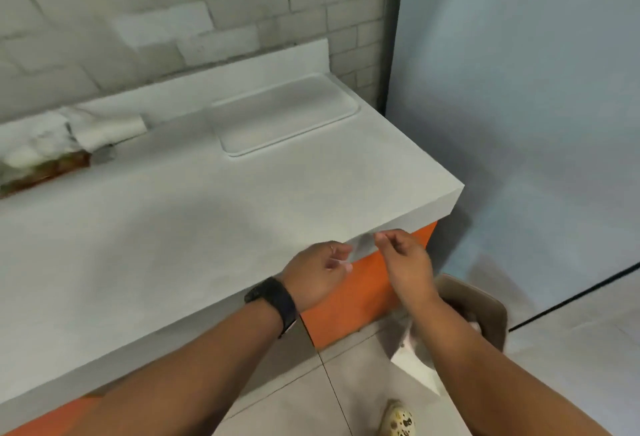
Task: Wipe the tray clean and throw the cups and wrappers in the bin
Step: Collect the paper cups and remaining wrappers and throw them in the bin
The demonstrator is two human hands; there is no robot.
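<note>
We see the white tray (287, 117) lying flat and bare at the counter's far right end. Our brown bin (485, 311) stands on the floor below, holding crumpled white wrappers (415, 363).

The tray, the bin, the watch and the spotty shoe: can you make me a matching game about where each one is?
Things:
1. tray
2. bin
3. watch
4. spotty shoe

Places:
A. on the floor tiles at the bottom of the picture
B. on the left wrist
C. on the counter near the brick wall
D. on the floor beside the orange counter front

Pairs: 1-C, 2-D, 3-B, 4-A
</note>
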